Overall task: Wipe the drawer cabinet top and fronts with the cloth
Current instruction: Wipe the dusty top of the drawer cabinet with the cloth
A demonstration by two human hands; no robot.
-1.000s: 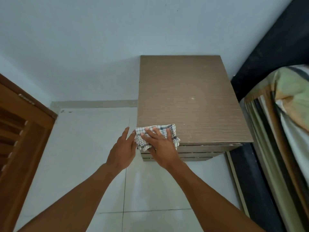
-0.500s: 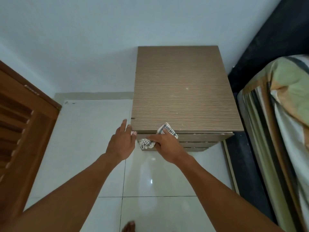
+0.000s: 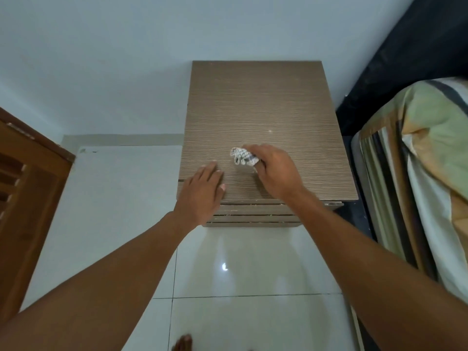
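Right grip (image 3: 276, 171) pinches cloth (image 3: 241, 156) wadded small, left grip (image 3: 202, 191) spread flat on cabinet top (image 3: 266, 102): narrow contact likely leaves unwiped streaks.

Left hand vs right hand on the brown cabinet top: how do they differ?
Grip: the left hand holds nothing; the right hand grips the bunched white checked cloth.
Pose: the left hand's fingers lie straight; the right hand's are curled.
Place: the left hand sits at the front left corner of the brown wood-grain cabinet top; the right hand is nearer its middle.
Shared: both are over that top.
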